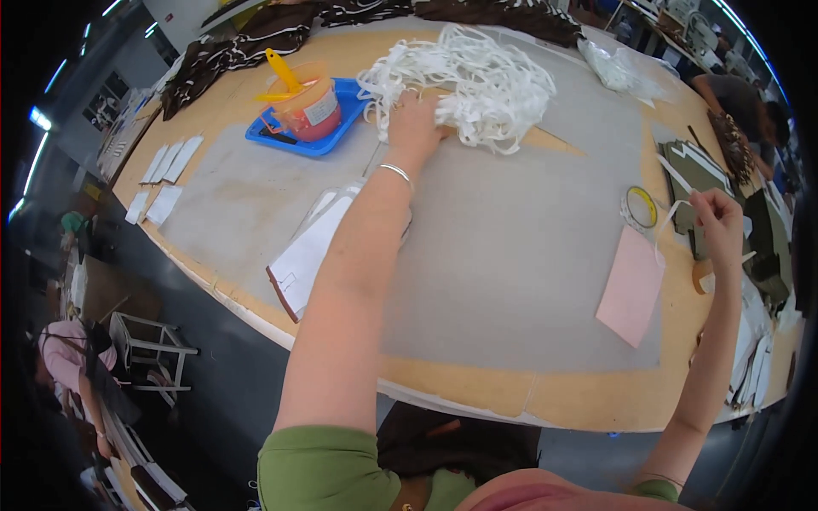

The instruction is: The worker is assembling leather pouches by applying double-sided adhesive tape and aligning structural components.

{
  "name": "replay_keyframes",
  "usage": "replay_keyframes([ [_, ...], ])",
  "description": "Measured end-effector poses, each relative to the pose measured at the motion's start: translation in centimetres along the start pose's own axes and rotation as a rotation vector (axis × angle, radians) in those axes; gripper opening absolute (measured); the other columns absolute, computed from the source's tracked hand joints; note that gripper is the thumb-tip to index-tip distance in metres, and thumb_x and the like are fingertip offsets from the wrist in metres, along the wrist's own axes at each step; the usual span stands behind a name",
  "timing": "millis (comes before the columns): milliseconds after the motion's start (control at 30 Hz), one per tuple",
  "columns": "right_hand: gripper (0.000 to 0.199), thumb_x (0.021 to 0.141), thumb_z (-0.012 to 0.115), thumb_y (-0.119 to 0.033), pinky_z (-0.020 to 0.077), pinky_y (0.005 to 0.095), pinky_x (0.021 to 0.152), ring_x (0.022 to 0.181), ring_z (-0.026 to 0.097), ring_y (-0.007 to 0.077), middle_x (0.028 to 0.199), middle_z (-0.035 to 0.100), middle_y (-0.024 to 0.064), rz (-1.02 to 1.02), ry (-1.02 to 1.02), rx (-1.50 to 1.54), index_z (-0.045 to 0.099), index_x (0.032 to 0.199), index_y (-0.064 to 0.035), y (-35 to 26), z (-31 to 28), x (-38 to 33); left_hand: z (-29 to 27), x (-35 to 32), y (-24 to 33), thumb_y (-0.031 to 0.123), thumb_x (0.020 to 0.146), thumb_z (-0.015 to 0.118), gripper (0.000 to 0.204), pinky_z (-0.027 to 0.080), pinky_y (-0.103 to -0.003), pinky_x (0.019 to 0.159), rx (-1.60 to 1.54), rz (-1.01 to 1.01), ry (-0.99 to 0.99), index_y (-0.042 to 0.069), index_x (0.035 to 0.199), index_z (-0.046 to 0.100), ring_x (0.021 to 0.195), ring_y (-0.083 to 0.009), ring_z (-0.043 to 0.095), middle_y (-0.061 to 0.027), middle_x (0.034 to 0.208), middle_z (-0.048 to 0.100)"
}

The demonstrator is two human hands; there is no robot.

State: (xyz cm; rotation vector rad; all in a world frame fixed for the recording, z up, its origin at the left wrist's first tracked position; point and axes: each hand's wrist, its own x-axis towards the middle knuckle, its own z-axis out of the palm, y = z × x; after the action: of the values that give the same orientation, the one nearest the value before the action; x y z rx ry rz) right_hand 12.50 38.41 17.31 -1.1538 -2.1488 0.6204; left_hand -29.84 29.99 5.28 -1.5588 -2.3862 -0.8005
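Observation:
A tangled heap of narrow white fabric strips [477, 81] lies at the far middle of the table. My left hand [416, 126] reaches into its near left edge, fingers bent around some of the strips and partly hidden by them. Out to the right, my right hand [718, 220] is raised with fingertips pinched together on the end of a white strip [673, 209]. That strip hangs in a curve toward a pink rectangular card [632, 285] on the table; whether the two are joined I cannot tell. A roll of tape [639, 207] lies just beyond the card.
A blue tray [341, 128] holds a reddish tub [313, 106] with a yellow-handled tool. White pattern pieces [315, 243] lie below my left forearm. Small white pieces [170, 162] sit at left, dark green pieces [699, 170] at right. Other people work on both sides.

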Motion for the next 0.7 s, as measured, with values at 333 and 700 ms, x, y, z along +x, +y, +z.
replay_keyframes([
  [333,0.01,0.084,0.061,-0.011,0.0391,0.017,0.051,0.059,0.053,0.0024,0.065,0.057,-0.0025,-0.092,-0.308,0.558,0.063,0.084,-0.0011,-7.6,4.3,-8.8,-10.2,-6.1,14.5,0.025,0.086,0.057,0.041,0.039,-0.036,0.094,-0.574,0.626,-0.042,0.008,0.122,0.049,0.117,-0.0231,0.045,-0.012,0.122,0.049],
  [700,0.011,0.083,0.063,-0.013,0.0311,0.017,0.047,0.052,0.04,0.0001,0.059,0.05,-0.0053,0.096,-0.581,0.488,0.062,0.078,-0.0029,-3.9,1.0,-17.1,-13.5,-20.4,12.8,0.017,0.087,0.056,0.018,0.035,-0.019,0.053,-0.996,0.207,-0.859,0.002,0.078,0.061,0.06,-0.0039,0.043,0.0009,0.071,0.059],
])
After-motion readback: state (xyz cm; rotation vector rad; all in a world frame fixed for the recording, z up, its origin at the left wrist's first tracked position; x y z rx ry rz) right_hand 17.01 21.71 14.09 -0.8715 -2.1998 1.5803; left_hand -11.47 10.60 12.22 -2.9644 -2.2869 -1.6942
